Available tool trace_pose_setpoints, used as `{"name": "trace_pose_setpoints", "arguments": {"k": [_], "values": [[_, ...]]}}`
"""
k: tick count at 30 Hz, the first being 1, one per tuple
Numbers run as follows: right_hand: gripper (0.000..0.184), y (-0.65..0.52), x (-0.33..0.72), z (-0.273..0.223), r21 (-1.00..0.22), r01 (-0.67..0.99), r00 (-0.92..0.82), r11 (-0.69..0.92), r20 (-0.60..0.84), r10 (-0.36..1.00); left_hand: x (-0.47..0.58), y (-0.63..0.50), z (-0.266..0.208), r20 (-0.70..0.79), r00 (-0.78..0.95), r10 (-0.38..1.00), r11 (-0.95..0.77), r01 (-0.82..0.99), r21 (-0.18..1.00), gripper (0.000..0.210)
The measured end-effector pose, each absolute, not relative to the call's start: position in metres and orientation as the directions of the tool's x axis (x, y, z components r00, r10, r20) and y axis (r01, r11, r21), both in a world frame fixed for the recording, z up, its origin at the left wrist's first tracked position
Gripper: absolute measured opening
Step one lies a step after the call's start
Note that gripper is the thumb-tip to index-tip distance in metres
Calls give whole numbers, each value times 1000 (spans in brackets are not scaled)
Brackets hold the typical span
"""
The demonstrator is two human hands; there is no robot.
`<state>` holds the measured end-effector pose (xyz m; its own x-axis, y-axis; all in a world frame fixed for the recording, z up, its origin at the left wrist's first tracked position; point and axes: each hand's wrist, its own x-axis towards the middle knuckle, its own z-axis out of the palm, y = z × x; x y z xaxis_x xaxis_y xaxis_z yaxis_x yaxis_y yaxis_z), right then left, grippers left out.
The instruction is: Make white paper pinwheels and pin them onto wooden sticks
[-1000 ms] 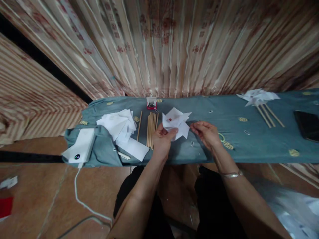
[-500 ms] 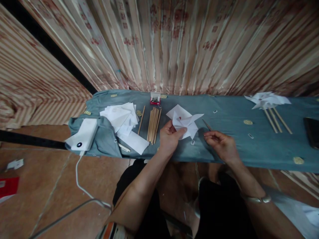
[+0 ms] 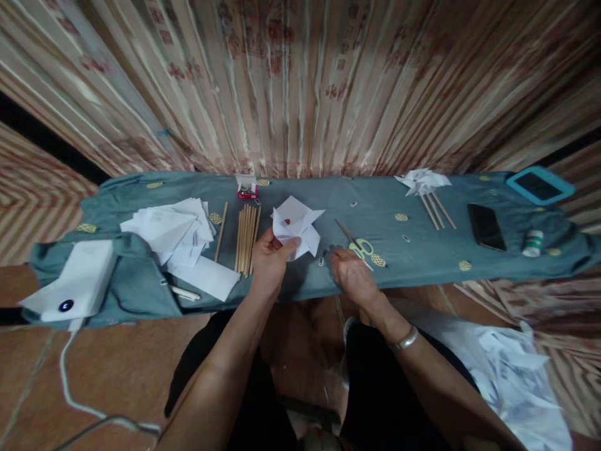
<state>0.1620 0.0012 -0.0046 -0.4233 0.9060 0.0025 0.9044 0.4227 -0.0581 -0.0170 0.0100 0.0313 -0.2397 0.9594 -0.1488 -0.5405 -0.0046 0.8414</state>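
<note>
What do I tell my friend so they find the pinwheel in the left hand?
Find the long tabletop covered in grey-green cloth, then the bundle of thin tan sticks lying on it. Just right of them, the bare left hand pinches the white folded-paper pinwheel. Unlike the white paper pinwheels on sticks lying farther right, this one is held and shows no stick.

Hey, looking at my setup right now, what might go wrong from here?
Your left hand pinches the folded paper between thumb and fingers; if that grip loosens, its folds may spring open.

Your right hand is close to the scissors, so a careless move might knock them.

The white device lies by the table's left end, its white cord hanging down; a tug could pull it off.
</note>
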Motion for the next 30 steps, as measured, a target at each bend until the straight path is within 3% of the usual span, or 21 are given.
{"name": "trace_pose_setpoints", "arguments": {"k": [10,23,30], "values": [[31,9,164,1,-247,929,-304,277,-78,949,-6,-3,35,-135,-194,972,13,-528,849,46],[24,13,159,23,-157,968,-228,196,-223,948,1,-1,39,-158,-195,968,38,-507,861,49],[27,9,157,25,-186,963,-235,195,-223,946,1,-7,35,-212,-167,963,117,-449,886,52]]}}
